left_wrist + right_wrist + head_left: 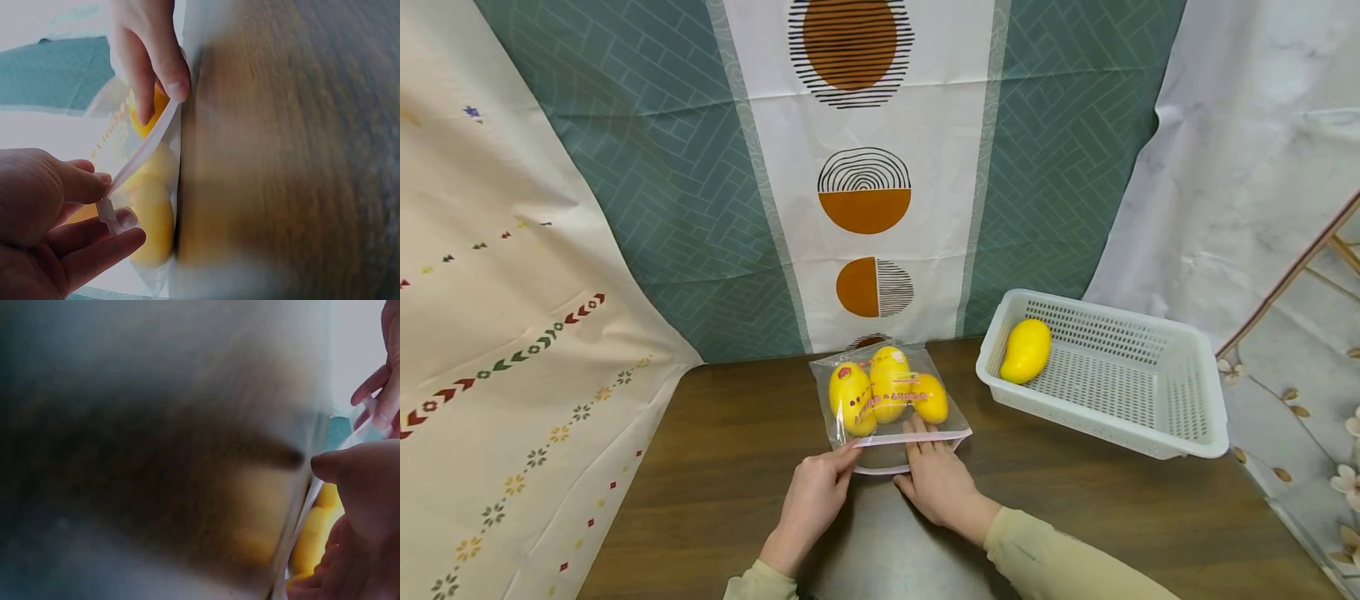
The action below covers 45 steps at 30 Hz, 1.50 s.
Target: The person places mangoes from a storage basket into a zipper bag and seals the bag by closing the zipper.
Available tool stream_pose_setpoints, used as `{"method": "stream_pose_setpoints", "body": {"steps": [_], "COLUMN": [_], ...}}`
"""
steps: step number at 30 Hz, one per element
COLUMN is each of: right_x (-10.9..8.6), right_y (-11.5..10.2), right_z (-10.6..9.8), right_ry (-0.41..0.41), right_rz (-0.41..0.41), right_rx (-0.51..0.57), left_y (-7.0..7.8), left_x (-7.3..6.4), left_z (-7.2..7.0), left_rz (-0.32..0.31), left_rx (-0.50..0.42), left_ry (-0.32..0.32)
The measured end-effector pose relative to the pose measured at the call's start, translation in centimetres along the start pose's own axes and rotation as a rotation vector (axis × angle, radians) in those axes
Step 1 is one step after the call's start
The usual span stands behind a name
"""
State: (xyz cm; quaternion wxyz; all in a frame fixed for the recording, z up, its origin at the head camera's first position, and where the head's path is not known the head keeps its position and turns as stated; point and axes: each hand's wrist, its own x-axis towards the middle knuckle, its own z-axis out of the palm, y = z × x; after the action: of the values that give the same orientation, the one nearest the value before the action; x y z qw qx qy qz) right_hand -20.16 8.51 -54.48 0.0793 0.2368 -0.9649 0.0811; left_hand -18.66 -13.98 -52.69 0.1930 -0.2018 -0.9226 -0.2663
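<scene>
A clear zip bag (891,454) with a pinkish edge and red print lies on the table, its mouth facing me. Three yellow mangoes (852,402) are inside it. My left hand (812,493) pinches the left end of the bag's mouth between thumb and finger; a small pale slider (107,211) shows by those fingertips in the left wrist view. My right hand (942,483) rests at the right part of the mouth, fingers straight and pointing toward the mangoes. Its thumb (177,87) lies right at the bag's edge.
At the right stands a white plastic basket (1112,421) with slotted walls, holding a single mango (1027,351) at its left end. Patterned cloths (685,208) hang behind and beside the brown wooden table (715,492).
</scene>
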Motion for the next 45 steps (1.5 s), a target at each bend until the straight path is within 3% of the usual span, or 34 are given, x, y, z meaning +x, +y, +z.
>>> {"method": "stream_pose_setpoints", "body": {"steps": [10,21,35,45], "right_x": [1.1,2.1,0.4,-1.2], "right_y": [0.6,1.0,0.4,1.3], "right_z": [1.0,0.5,-3.2,-5.5], "right_ry": [0.006,-0.130,-0.268,-0.371], "right_rz": [0.042,0.069,0.038,-0.058], "right_rx": [0.064,0.139,0.221,0.223], "left_y": [0.1,0.0,-0.2,-0.3], "left_x": [0.1,0.0,0.1,0.0], "left_z": [0.1,0.1,0.1,0.2], "left_rz": [0.004,0.028,0.009,-0.022], "left_rx": [-0.010,0.001,-0.014,-0.030], "left_ry": [-0.007,0.011,-0.002,-0.002]}}
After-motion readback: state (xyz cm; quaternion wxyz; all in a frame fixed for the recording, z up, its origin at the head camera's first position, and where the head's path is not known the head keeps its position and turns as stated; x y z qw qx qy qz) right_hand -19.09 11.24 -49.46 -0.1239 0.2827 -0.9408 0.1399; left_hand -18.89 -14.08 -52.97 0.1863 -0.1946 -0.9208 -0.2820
